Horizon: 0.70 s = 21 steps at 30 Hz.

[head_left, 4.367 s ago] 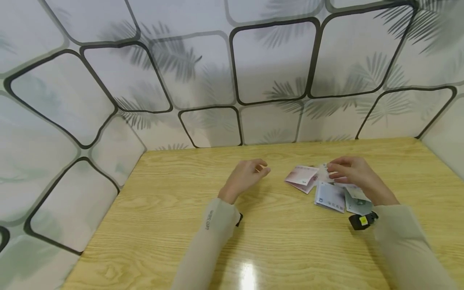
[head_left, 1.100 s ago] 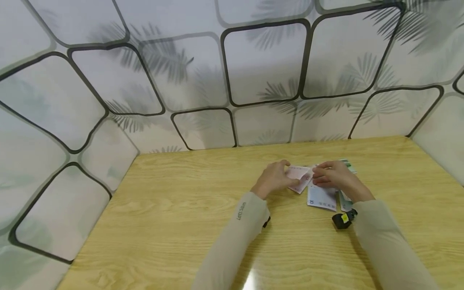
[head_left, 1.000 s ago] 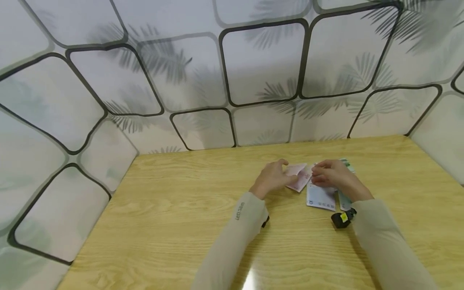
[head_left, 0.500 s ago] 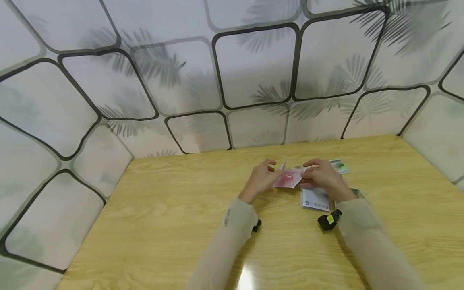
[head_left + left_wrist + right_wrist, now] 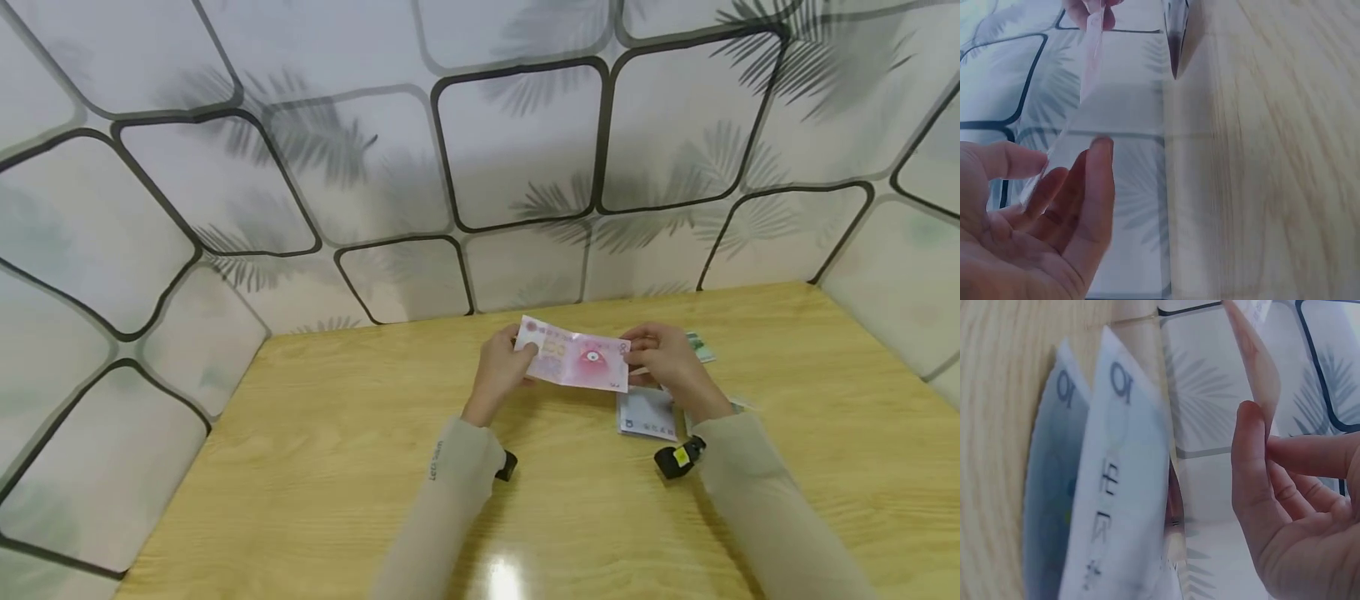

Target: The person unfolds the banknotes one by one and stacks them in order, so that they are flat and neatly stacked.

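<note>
A pink banknote [image 5: 573,357] is stretched between both hands above the table, a crease showing near its middle. My left hand [image 5: 501,367] pinches its left end with the thumb in front. At the right end, my right hand [image 5: 667,362] pinches the note's edge between thumb and fingers. Below the right hand lies a folded bluish-white banknote [image 5: 647,414], which stands half unfolded in the right wrist view, marked 10. Green banknotes [image 5: 701,347] lie behind the right hand, partly hidden by it.
The wood-grain table [image 5: 337,467] runs back to a patterned wall covering [image 5: 517,142] with dark rounded outlines and leaf prints. Another greenish note [image 5: 738,406] peeks out beside the right wrist. Small black cameras sit on both wrists.
The pink banknote, folded on the table earlier, has been picked up and unfolded between the hands. My left hand has come to it, then drawn left.
</note>
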Each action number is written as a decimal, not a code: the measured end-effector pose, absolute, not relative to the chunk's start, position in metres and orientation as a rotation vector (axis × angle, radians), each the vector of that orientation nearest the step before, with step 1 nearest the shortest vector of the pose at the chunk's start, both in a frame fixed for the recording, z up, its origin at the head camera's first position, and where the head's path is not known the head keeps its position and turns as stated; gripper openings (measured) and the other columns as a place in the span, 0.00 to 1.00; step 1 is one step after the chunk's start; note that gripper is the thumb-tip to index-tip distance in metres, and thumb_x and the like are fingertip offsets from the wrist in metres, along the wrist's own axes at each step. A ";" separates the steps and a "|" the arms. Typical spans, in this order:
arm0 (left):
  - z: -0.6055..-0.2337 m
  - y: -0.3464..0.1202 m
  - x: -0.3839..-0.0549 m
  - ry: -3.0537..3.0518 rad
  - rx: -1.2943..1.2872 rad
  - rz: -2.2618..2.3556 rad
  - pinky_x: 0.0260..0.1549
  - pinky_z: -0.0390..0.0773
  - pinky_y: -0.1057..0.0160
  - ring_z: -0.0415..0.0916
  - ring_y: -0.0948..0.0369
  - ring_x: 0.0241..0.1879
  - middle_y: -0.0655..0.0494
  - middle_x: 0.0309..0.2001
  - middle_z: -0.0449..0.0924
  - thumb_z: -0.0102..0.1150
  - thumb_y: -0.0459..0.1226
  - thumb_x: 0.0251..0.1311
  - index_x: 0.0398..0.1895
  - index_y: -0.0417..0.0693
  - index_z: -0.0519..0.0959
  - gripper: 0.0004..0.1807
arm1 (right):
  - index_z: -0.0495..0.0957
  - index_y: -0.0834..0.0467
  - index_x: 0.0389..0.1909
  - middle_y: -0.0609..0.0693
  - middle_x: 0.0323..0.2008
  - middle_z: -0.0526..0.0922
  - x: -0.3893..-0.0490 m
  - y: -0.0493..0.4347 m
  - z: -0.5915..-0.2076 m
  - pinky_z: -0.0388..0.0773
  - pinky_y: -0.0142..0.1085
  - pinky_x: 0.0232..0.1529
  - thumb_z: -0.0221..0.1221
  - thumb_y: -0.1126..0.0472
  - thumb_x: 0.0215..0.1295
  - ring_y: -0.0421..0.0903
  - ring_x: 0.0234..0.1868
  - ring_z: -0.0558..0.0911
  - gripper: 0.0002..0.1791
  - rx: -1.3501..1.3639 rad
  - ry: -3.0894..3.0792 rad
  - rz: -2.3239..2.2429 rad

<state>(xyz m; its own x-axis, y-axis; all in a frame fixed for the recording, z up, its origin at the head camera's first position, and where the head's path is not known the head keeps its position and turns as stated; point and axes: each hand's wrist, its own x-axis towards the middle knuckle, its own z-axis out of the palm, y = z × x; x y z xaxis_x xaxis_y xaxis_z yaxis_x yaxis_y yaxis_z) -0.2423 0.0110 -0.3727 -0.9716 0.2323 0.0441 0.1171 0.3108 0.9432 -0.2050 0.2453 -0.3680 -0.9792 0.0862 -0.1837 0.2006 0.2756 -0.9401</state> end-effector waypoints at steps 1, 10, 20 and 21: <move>-0.373 0.008 -0.242 2.480 0.319 1.752 0.30 0.87 0.50 0.74 0.64 0.21 0.38 0.41 0.81 0.52 0.29 0.66 0.58 0.30 0.77 0.19 | 0.68 0.71 0.64 0.53 0.39 0.78 -0.205 0.244 -0.368 0.85 0.36 0.33 0.54 0.73 0.73 0.43 0.32 0.82 0.20 0.277 2.425 -1.817; -0.372 -0.011 -0.243 2.381 0.264 1.866 0.31 0.87 0.51 0.76 0.60 0.24 0.48 0.32 0.75 0.53 0.23 0.64 0.58 0.28 0.77 0.18 | 0.64 0.72 0.68 0.51 0.41 0.80 -0.203 0.244 -0.369 0.85 0.36 0.35 0.55 0.69 0.74 0.41 0.34 0.82 0.25 0.202 2.374 -1.889; -0.374 -0.027 -0.245 2.219 0.223 1.950 0.40 0.86 0.46 0.80 0.58 0.31 0.45 0.36 0.80 0.55 0.25 0.70 0.56 0.29 0.78 0.14 | 0.58 0.75 0.65 0.49 0.36 0.78 -0.199 0.243 -0.370 0.87 0.40 0.37 0.51 0.75 0.74 0.42 0.31 0.84 0.22 0.036 2.180 -2.089; -0.373 -0.029 -0.245 2.230 0.230 1.943 0.42 0.86 0.46 0.80 0.58 0.33 0.45 0.37 0.81 0.55 0.26 0.70 0.54 0.29 0.79 0.13 | 0.59 0.74 0.63 0.49 0.36 0.78 -0.199 0.243 -0.370 0.87 0.40 0.37 0.51 0.75 0.74 0.42 0.31 0.84 0.21 0.036 2.176 -2.101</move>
<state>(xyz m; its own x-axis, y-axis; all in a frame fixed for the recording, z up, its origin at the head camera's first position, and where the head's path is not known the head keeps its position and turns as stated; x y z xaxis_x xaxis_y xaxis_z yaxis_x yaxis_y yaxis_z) -0.2450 -0.0288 -0.3734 -0.9729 0.2294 -0.0296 0.0021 0.1367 0.9906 -0.1985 0.2425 -0.3703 -0.9929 -0.0637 -0.1004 0.0981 0.0384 -0.9944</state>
